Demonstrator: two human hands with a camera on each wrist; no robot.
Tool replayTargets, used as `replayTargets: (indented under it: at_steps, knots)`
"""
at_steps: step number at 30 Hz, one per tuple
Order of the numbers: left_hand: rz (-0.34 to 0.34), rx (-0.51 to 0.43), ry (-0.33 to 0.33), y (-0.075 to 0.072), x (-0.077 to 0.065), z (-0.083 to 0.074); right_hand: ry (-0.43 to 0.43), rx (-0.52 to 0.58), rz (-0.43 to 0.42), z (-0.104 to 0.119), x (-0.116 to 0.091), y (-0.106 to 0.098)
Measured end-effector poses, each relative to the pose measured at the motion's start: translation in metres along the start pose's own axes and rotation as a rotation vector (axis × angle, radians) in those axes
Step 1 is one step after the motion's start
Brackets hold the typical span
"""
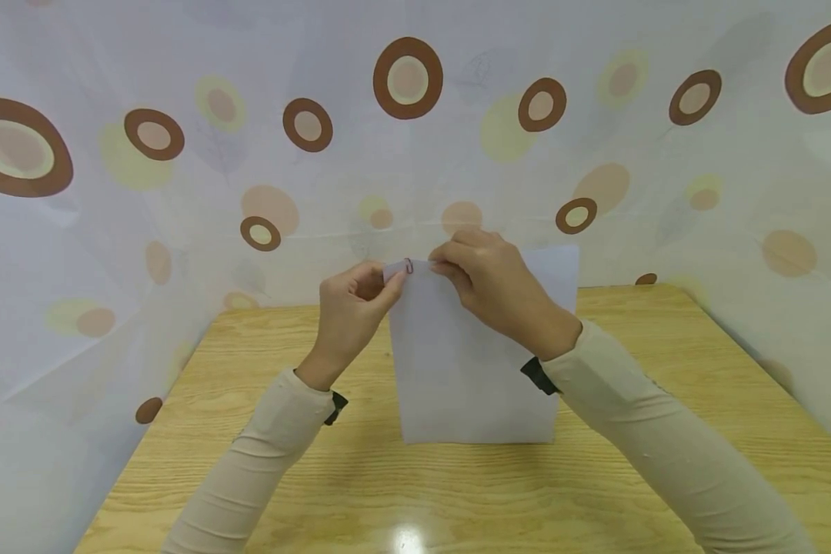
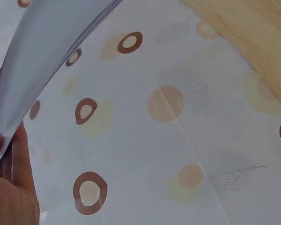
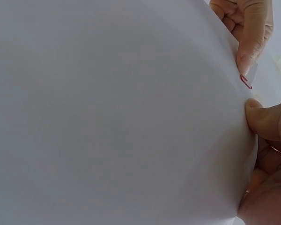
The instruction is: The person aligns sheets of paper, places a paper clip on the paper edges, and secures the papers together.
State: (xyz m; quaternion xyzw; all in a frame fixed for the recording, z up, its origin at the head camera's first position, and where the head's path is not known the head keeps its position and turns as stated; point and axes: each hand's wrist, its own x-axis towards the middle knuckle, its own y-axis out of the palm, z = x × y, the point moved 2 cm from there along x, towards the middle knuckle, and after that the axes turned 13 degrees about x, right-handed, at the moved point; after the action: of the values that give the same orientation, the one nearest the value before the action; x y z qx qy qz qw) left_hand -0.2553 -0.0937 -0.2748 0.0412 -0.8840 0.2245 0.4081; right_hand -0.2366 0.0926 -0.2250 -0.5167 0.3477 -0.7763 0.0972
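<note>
A white stack of paper (image 1: 471,385) hangs upright above the table, its layered edge showing in the left wrist view. At its top left corner sits a small red paper clip (image 1: 408,266), also seen in the right wrist view as a red wire loop (image 3: 246,82) on the paper's edge. My left hand (image 1: 353,312) pinches that corner between thumb and fingers, thumb tip right beside the clip. Along the top edge, just right of the clip, my right hand (image 1: 495,285) pinches the paper, thumb on the near face and fingers curled behind.
Beneath the hands is a light wooden table (image 1: 305,477). A white sheet (image 1: 353,177) printed with brown and yellow circles hangs behind the table and along both sides. Dark wrist straps (image 1: 540,375) show at the sleeve cuffs.
</note>
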Motion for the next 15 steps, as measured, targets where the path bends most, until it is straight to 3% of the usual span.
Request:
replayTargets:
  at_steps: [7, 15]
  knots:
    - [0.021, -0.030, 0.008, -0.0004, -0.0002, 0.0014, -0.002, 0.005, -0.009, 0.0010, 0.0005, -0.0002]
    - [0.111, -0.173, -0.072, 0.0025, -0.0001, 0.0008, 0.008, 0.015, -0.007, 0.0008, 0.0015, 0.0008]
